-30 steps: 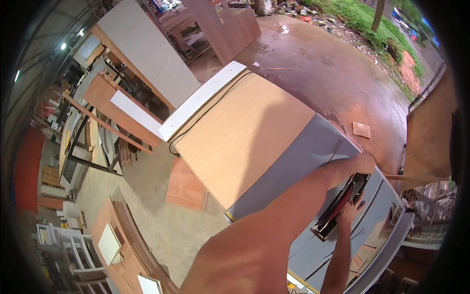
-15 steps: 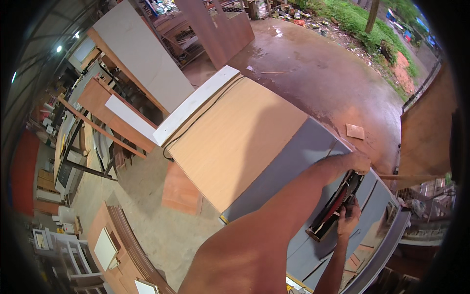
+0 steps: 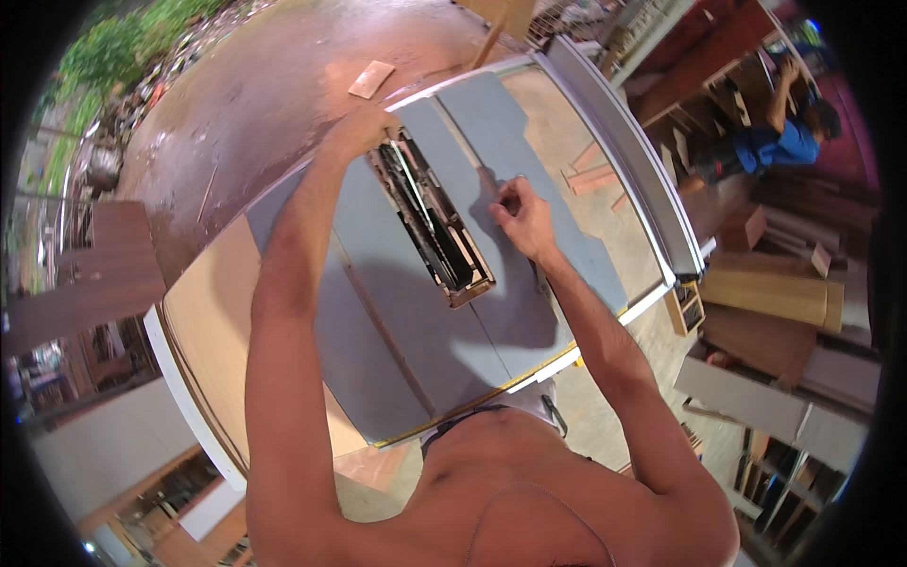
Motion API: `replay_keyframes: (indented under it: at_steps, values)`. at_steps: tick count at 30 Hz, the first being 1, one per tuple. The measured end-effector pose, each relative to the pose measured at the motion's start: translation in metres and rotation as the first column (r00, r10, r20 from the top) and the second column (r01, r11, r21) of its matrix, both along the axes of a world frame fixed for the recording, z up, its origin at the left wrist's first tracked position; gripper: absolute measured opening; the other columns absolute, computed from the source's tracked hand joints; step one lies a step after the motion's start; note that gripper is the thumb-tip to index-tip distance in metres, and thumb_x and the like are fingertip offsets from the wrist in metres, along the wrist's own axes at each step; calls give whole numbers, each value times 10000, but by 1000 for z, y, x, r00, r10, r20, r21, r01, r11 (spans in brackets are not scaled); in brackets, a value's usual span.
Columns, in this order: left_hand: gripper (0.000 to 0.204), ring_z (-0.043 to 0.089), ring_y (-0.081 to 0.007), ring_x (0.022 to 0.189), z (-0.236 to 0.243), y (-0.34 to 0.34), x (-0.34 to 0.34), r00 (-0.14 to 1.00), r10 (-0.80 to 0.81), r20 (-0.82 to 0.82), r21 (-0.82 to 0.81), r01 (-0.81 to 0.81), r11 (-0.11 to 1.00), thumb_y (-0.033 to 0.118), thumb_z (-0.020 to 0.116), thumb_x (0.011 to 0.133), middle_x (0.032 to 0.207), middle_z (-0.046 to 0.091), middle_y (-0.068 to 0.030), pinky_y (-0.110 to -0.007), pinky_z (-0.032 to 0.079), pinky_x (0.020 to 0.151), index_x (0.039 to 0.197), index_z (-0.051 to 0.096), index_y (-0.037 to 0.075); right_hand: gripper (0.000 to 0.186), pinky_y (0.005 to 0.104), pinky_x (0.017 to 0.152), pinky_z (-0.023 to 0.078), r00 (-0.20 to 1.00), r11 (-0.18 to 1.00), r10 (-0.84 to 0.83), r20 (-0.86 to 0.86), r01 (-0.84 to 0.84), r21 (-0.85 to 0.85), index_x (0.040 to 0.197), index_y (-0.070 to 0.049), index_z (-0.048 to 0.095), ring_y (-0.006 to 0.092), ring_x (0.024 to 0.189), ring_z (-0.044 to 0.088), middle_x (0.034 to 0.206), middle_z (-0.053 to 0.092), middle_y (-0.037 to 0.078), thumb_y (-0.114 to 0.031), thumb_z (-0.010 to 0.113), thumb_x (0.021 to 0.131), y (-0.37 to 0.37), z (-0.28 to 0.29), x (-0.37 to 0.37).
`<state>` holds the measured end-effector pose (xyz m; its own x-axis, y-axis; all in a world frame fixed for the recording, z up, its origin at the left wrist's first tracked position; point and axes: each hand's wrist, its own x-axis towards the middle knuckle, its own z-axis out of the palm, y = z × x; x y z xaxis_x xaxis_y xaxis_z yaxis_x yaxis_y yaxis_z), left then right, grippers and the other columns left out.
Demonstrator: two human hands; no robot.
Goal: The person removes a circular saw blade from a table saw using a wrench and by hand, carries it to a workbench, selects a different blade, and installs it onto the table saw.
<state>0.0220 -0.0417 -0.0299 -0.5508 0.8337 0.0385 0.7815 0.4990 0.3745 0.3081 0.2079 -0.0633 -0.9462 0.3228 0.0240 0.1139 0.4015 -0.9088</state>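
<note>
A grey sheet [image 3: 378, 378] lies over a wide work table. On it is a long, narrow, dark open box [image 3: 430, 222], with black strips and light metal-looking pieces lengthwise inside. My left hand [image 3: 367, 130] is closed at the box's far end, its fingertips partly hidden. Right of the box, my right hand [image 3: 524, 219] hovers apart from it over the sheet. Its fingers are curled toward the thumb, and whatever may be between them is too small to name. A dark strip [image 3: 460, 132] crosses the sheet near that hand.
A pale wooden panel [image 3: 213, 312] forms the table's left part. At the right, a white-framed edge [image 3: 652, 180] borders the table. A person in a blue shirt [image 3: 789, 144] is beyond it, by stacked boards [image 3: 770, 288]. A small flat piece [image 3: 371, 79] lies on the wet floor.
The view has swung round, so the table appears turned. My right hand has come off the box and moved to its right; my left hand stays at the far end.
</note>
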Motion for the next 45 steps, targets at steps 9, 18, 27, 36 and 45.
replay_keyframes:
  at_steps: [9, 18, 27, 36, 45]
  values:
    - [96, 709, -255, 809, -7, -12, 2, 969, 152, 193, -9, -153, 988, -7, 730, 830, 848, 753, -112, -360, 540, 775, 882, 773, 61, 248, 315, 665, 546, 993, 989, 85, 79, -74, -125, 1183, 27, 656, 149, 696, 692, 957, 731, 112, -78, 611, 963, -11, -1, -6]
    - [141, 702, -175, 802, 61, -21, 4, 968, 148, 201, -17, -148, 989, -30, 697, 829, 852, 750, -89, -328, 542, 768, 931, 767, 37, 243, 383, 758, 557, 983, 980, 113, 143, -86, -180, 1137, -9, 678, 269, 826, 720, 963, 722, 173, -61, 576, 924, -14, 24, -9]
    - [146, 719, -129, 865, 135, -159, 106, 756, 649, 80, 210, -649, 731, -21, 670, 872, 900, 774, -90, -278, 562, 846, 977, 771, -24, 318, 451, 787, 566, 994, 945, 108, 19, -109, 307, 1166, -29, 657, 398, 915, 691, 1054, 688, 189, -90, 759, 871, 11, 23, 54]
    - [147, 719, -166, 846, 27, -318, 368, 271, 502, 821, 125, -944, 305, -90, 667, 857, 893, 754, -95, -318, 611, 803, 964, 727, -9, 325, 461, 983, 489, 939, 732, 338, 61, -303, 611, 1152, -126, 723, 291, 1269, 554, 1271, 630, 59, -268, 776, 864, -20, 44, 29]
    - [176, 610, -81, 761, -7, -314, 468, 161, 700, 695, 111, -987, 117, 75, 801, 890, 881, 685, -3, -241, 511, 696, 1043, 736, 19, 354, 800, 1134, 140, 708, 94, 562, 428, -568, 817, 1185, -272, 791, 423, 1595, 15, 1701, 298, -22, -388, 730, 856, -68, 2, -62]
